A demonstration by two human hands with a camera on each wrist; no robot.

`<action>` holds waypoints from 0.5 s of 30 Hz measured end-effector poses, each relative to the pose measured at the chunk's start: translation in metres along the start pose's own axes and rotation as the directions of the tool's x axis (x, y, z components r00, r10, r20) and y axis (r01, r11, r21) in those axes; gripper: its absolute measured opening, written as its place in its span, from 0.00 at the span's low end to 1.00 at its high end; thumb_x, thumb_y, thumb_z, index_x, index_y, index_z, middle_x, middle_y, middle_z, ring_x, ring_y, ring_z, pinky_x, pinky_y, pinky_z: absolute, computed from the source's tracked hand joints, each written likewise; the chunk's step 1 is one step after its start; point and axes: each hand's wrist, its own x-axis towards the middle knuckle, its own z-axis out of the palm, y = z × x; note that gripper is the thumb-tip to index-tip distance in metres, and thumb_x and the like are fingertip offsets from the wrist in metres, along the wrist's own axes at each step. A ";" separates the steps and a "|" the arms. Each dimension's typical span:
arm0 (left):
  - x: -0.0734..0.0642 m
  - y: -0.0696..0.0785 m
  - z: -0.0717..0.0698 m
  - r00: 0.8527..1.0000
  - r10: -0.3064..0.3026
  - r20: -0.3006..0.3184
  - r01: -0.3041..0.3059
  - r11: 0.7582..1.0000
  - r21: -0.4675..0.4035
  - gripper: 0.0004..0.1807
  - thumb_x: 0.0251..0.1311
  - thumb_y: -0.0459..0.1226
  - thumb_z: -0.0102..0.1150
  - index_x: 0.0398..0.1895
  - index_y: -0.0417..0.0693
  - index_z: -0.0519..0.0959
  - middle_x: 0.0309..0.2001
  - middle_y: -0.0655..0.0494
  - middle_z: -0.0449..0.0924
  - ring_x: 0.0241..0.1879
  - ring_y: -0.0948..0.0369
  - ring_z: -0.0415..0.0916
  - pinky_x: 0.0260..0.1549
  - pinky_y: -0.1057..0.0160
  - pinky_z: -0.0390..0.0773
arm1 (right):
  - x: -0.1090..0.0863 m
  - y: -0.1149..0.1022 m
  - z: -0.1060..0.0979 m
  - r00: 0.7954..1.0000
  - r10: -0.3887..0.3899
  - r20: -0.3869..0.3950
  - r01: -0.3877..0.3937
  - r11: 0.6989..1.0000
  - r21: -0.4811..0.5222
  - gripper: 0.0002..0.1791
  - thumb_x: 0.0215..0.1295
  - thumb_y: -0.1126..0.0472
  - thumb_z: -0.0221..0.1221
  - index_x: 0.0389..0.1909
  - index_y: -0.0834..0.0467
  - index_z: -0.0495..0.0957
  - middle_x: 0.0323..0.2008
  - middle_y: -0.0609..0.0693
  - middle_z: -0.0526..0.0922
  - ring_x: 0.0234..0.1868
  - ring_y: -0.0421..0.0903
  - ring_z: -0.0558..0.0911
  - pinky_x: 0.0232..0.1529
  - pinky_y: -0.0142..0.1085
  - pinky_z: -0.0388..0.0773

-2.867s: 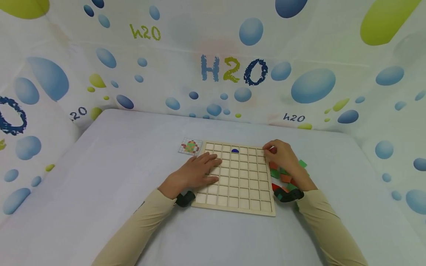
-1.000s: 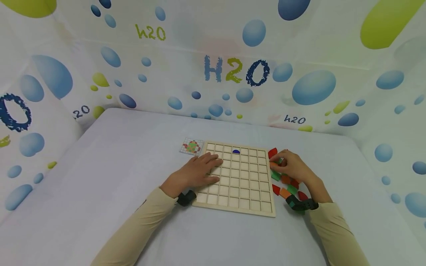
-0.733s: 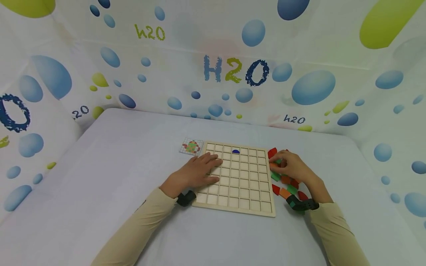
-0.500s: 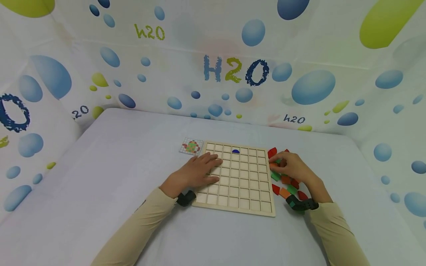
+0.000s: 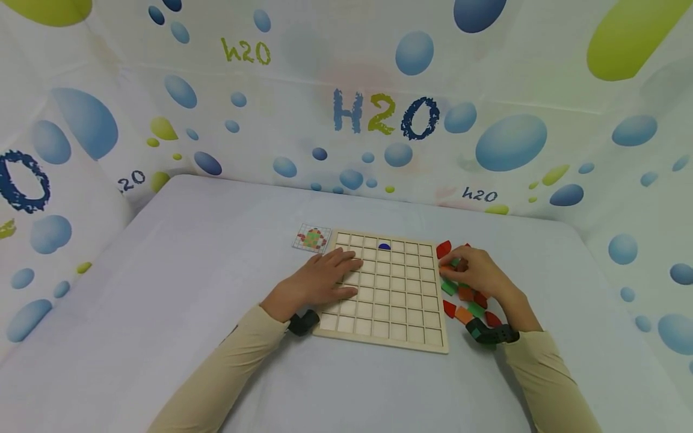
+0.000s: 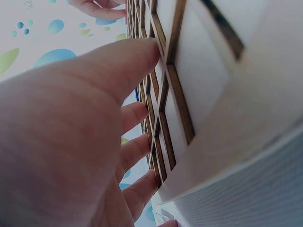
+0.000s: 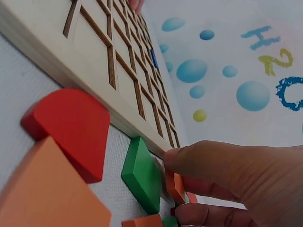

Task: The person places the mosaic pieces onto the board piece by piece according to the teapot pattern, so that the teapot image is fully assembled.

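My left hand point(image 5: 319, 279) lies spread on the left part of a wooden grid board point(image 5: 390, 347), its fingertips on the cells. A blue half-round piece point(image 5: 384, 246) sits in a top-row cell. At the board's right side, my right hand point(image 5: 476, 270) reaches into a pile of coloured tiles. In the right wrist view its thumb and curled fingers pinch an orange tile point(image 7: 174, 186) close against the board's edge. A green tile point(image 7: 142, 175) and a red rounded tile point(image 7: 71, 132) lie nearby on the cloth. The palm hides part of the pile in the head view.
A small pattern card point(image 5: 311, 239) lies at the board's upper left corner. More tiles, such as a red one point(image 5: 444, 249) and an orange one point(image 5: 464, 314), spread along the board's right side. A printed curtain point(image 5: 260, 120) rises behind the white table point(image 5: 227, 210).
Since the earliest frame, my right hand has moved down from the board's upper right corner to the tiles beside it. In the last second it barely moves. My left hand stays put.
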 end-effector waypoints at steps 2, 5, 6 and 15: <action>0.000 0.000 0.000 1.000 -0.001 0.003 0.001 1.000 0.004 0.33 0.70 0.50 0.53 0.74 0.49 0.60 0.74 0.47 0.56 0.75 0.47 0.47 0.67 0.38 0.54 | 0.000 -0.001 0.000 1.000 -0.013 -0.001 0.013 1.000 0.002 0.10 0.60 0.65 0.66 0.41 0.64 0.83 0.29 0.51 0.77 0.23 0.42 0.69 0.21 0.31 0.66; 0.000 0.000 0.000 1.000 0.004 0.001 -0.004 1.000 0.010 0.33 0.70 0.51 0.53 0.74 0.49 0.61 0.74 0.47 0.56 0.75 0.47 0.48 0.67 0.38 0.54 | 0.001 -0.003 -0.001 1.000 -0.010 0.004 0.010 1.000 -0.002 0.10 0.61 0.65 0.66 0.42 0.65 0.83 0.29 0.51 0.76 0.23 0.43 0.68 0.21 0.31 0.65; -0.001 0.000 0.000 1.000 0.006 0.000 -0.006 1.000 0.009 0.33 0.70 0.51 0.53 0.74 0.49 0.61 0.74 0.47 0.56 0.75 0.47 0.48 0.67 0.38 0.54 | 0.001 -0.003 0.000 1.000 -0.003 0.006 0.003 1.000 -0.006 0.10 0.61 0.65 0.66 0.42 0.65 0.83 0.30 0.51 0.76 0.24 0.43 0.68 0.21 0.31 0.65; -0.001 0.002 -0.001 1.000 0.009 -0.007 -0.009 1.000 0.003 0.32 0.70 0.50 0.53 0.73 0.48 0.61 0.74 0.47 0.56 0.75 0.47 0.48 0.67 0.38 0.55 | 0.002 -0.005 0.000 1.000 -0.027 -0.016 0.027 1.000 -0.006 0.10 0.62 0.64 0.66 0.42 0.64 0.83 0.36 0.54 0.79 0.32 0.47 0.75 0.27 0.30 0.73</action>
